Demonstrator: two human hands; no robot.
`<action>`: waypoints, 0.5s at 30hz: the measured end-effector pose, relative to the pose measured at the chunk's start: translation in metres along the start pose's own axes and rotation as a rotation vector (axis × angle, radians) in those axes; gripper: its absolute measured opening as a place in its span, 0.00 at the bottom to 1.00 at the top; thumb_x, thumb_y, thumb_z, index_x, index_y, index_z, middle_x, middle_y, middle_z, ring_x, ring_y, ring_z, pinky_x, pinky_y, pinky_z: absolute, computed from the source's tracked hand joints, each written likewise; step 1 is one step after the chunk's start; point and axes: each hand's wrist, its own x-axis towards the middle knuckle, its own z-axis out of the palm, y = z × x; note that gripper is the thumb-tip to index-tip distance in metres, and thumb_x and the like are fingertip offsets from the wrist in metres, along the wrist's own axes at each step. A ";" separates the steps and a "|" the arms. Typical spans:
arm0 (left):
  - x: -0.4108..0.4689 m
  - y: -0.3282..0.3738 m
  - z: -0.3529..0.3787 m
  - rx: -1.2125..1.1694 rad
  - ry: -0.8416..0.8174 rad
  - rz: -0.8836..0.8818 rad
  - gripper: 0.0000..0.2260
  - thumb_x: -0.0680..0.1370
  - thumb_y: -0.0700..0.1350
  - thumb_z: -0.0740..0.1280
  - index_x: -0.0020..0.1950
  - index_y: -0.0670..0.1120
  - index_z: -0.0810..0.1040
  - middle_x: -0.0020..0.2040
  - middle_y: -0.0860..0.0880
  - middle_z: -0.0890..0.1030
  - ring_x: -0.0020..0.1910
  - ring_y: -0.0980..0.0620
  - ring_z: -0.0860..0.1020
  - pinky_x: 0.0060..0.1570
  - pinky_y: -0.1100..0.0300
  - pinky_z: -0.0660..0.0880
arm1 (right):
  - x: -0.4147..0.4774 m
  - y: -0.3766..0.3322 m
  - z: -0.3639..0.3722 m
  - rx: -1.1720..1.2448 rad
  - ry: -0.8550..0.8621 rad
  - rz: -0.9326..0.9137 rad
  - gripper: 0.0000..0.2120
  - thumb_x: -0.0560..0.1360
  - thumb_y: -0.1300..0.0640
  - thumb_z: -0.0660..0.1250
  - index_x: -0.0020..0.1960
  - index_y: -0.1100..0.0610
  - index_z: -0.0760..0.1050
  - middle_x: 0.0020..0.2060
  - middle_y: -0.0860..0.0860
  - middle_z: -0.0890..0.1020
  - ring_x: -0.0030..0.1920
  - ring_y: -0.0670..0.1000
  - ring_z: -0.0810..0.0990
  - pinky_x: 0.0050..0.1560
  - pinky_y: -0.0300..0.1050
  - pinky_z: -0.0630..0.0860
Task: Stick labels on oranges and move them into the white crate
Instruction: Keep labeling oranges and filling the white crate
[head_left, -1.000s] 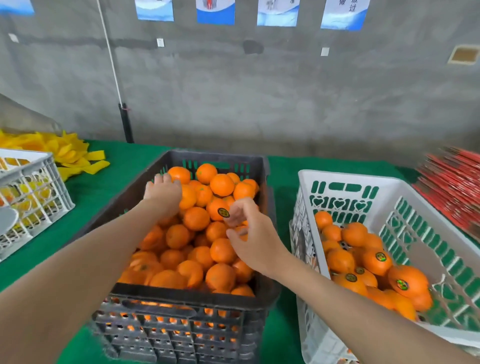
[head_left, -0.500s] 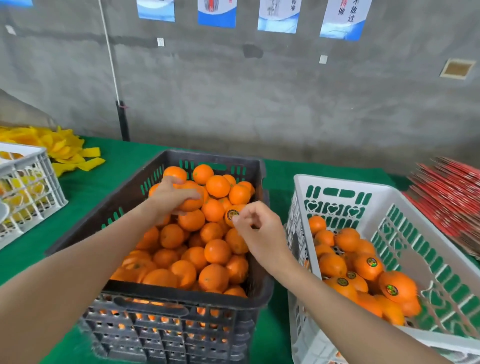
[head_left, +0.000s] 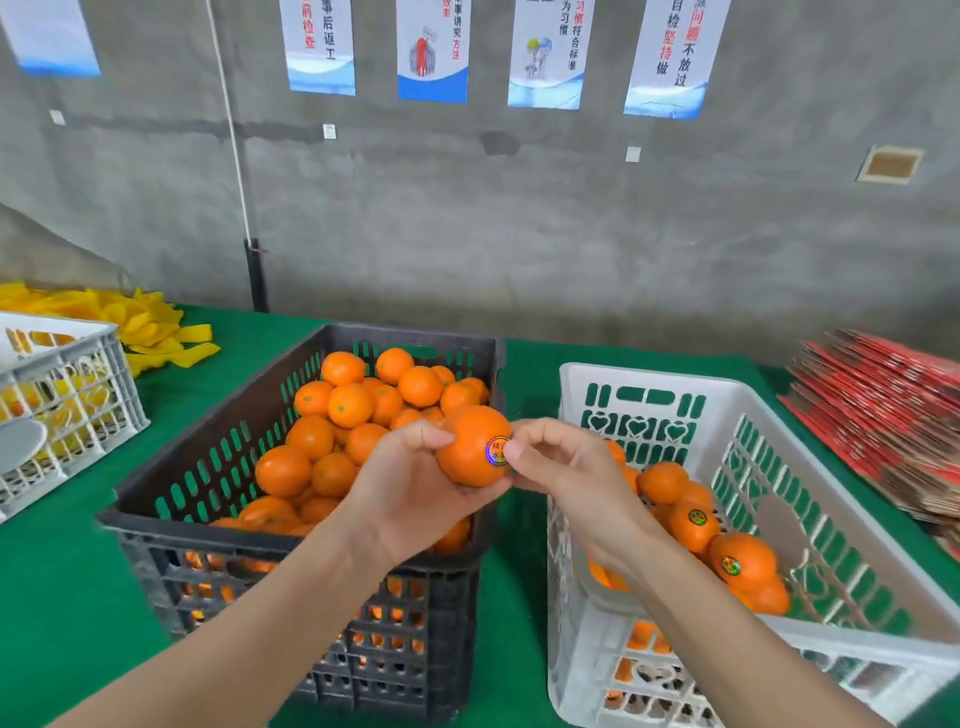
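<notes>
Extends from the lower edge with left forearm and right forearm, both bare, angled toward each other. Cradles an orange in the left grip: palm turned up, fingers curled beneath, thumb laid over the top. Meets it with the right grip, thumb and forefinger tips pinched at the edge of the label on the fruit, remaining fingers curled loosely toward the palm.

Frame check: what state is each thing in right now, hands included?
orange: held up, label on it.
label: on the orange, under right thumb.
left hand: grips the orange.
right hand: thumb presses the label.
black crate: heaped with oranges.
white crate: partly filled with labelled oranges.
</notes>
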 end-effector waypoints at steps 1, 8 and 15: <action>-0.001 -0.005 0.005 0.003 -0.018 0.015 0.22 0.70 0.39 0.56 0.64 0.40 0.73 0.61 0.38 0.79 0.58 0.40 0.78 0.59 0.45 0.73 | -0.004 -0.002 -0.006 -0.010 -0.010 -0.003 0.07 0.75 0.63 0.66 0.38 0.57 0.76 0.52 0.61 0.79 0.56 0.60 0.77 0.59 0.61 0.73; 0.000 -0.042 0.035 0.005 -0.034 0.070 0.22 0.67 0.38 0.61 0.61 0.44 0.69 0.58 0.39 0.76 0.57 0.41 0.76 0.60 0.46 0.73 | -0.027 -0.007 -0.034 -0.283 0.040 -0.134 0.08 0.74 0.62 0.68 0.37 0.54 0.75 0.46 0.56 0.79 0.48 0.51 0.77 0.53 0.39 0.74; 0.005 -0.072 0.057 -0.063 -0.077 0.068 0.29 0.67 0.40 0.59 0.69 0.44 0.67 0.66 0.34 0.73 0.64 0.35 0.74 0.62 0.45 0.71 | -0.043 0.003 -0.059 -0.126 0.167 -0.081 0.20 0.69 0.57 0.73 0.53 0.44 0.66 0.49 0.49 0.78 0.44 0.49 0.80 0.47 0.51 0.80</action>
